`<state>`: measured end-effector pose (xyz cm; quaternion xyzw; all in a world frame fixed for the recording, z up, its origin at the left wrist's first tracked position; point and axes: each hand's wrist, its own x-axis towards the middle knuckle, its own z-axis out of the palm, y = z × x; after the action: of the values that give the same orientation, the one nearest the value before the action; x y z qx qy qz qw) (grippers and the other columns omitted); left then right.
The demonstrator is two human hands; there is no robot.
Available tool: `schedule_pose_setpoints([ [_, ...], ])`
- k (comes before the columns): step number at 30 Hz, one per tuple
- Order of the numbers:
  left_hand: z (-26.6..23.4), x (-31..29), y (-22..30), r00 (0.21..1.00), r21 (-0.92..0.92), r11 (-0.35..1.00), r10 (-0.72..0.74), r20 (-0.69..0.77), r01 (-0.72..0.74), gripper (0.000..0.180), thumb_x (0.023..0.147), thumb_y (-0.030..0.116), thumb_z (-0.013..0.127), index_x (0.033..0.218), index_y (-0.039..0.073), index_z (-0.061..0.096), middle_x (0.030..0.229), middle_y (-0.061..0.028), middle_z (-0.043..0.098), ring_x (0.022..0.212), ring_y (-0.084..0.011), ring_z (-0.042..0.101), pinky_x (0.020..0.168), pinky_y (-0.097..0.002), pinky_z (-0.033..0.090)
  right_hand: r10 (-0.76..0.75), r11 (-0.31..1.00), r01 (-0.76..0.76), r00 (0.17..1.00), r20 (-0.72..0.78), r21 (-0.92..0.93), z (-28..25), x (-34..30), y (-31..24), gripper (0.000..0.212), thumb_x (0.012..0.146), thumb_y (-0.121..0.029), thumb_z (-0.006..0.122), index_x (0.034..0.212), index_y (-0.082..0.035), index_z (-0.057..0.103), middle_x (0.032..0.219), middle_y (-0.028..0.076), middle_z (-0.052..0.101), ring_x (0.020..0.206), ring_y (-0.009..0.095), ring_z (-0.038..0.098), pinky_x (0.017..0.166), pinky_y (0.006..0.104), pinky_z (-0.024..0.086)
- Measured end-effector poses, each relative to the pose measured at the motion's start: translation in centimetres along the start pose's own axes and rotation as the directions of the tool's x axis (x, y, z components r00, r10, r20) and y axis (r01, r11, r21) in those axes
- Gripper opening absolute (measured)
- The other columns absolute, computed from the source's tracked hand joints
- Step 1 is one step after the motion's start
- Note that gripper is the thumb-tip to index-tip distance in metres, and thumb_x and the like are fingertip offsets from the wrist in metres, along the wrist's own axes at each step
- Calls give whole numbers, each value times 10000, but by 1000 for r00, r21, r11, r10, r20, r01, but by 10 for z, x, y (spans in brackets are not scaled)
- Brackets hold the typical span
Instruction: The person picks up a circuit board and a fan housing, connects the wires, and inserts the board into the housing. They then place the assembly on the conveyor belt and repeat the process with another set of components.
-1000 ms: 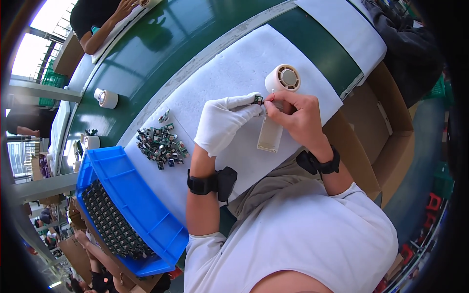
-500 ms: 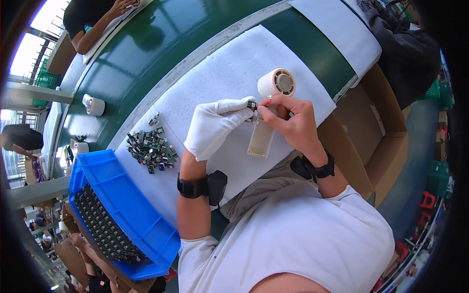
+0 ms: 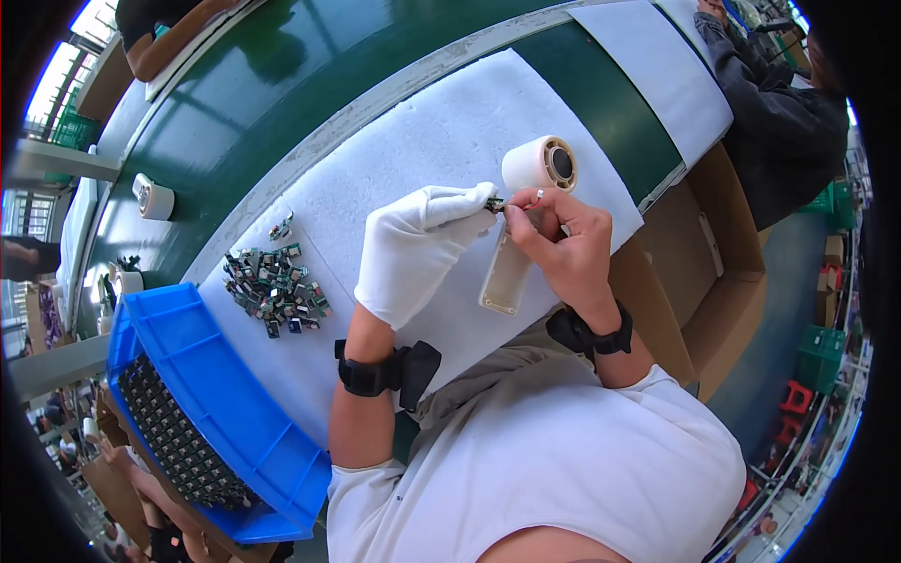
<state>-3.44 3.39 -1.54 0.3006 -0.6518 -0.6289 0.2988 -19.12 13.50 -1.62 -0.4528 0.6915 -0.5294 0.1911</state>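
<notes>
My left hand [image 3: 413, 251], in a white glove, pinches a small dark electronic part [image 3: 493, 203] at its fingertips. My right hand [image 3: 556, 242], bare, meets it at the same spot and grips a small piece of tape or a tiny item against the part. Both hands hover over a white foam mat [image 3: 404, 159]. A roll of white tape [image 3: 540, 165] lies just beyond the right hand. A cream rectangular block [image 3: 507, 274] lies on the mat under the right hand. A heap of several small parts [image 3: 274, 289] lies left of the gloved hand.
A blue bin [image 3: 221, 413] with rows of dark parts sits at the lower left. Beyond the mat runs a green belt [image 3: 272, 84]. Another tape roll [image 3: 152, 197] lies far left. An open cardboard box [image 3: 694, 263] stands right. Other people sit at top left and top right.
Both hands have stayed together by the tape roll, working the small part between the fingertips. The view has shifted slightly; the heap and bin have not moved.
</notes>
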Motion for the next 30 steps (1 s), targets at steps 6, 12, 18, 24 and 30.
schedule_pose_setpoints([
  [6,-4,5,-4,986,-148,977,-146,77,156,258,854,-28,738,1109,12,749,1072,-80,730,930,-125,672,843,-264,560,121,988,-132,983,135,83,-9,2,-6,124,848,-136,783,913,-37,749,563,-99,417,541,-6,322,505,199,234],
  [12,-7,4,0,981,-131,976,-162,108,176,239,869,17,742,1107,-5,745,1037,-64,740,910,-114,671,830,-259,554,68,995,-79,984,167,60,-10,2,0,139,874,-151,784,924,-29,741,605,-100,455,569,-7,332,519,196,234],
  [18,-4,4,1,971,-140,965,-203,129,221,234,883,58,739,1112,7,747,978,-68,749,865,-109,684,806,-253,556,62,995,-73,984,167,61,-10,-1,6,157,887,-163,779,920,-18,728,638,-93,488,586,-3,346,529,195,235],
  [24,-4,4,-2,973,-141,969,-184,140,203,220,886,62,735,1100,16,754,961,-83,754,854,-114,693,798,-250,558,42,994,-57,986,162,94,-11,-4,10,167,891,-174,778,924,-19,725,648,-93,495,592,-5,353,535,190,232],
  [30,-7,3,-6,970,-125,972,-178,168,200,219,876,67,748,1089,16,758,960,-90,755,859,-117,695,802,-248,559,43,992,-66,978,202,109,-12,-4,14,150,899,-159,769,929,-21,720,657,-92,514,600,-7,366,543,185,234],
])
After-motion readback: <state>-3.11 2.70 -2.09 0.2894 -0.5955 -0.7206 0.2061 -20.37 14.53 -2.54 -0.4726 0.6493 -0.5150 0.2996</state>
